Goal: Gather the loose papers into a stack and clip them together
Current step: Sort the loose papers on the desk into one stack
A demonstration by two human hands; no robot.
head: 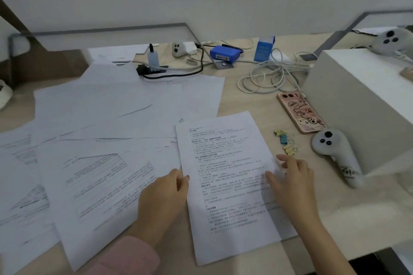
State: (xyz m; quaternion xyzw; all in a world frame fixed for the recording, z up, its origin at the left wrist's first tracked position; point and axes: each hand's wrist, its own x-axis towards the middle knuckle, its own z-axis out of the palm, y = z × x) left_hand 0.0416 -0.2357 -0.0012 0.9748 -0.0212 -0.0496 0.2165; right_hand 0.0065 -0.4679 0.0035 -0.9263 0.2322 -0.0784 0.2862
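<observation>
A printed sheet lies in front of me on the wooden desk, separate from the rest. My left hand pinches its left edge between thumb and fingers. My right hand rests flat on its right edge, fingers spread. Several loose papers lie scattered and overlapping across the left half of the desk, some blank, some printed. A few small binder clips, yellow and blue, sit on the desk just beyond my right hand.
A phone in a pink case and a white controller lie right of the clips. A white box stands at the right. Tangled white cables, a blue device and a blue carton sit at the back.
</observation>
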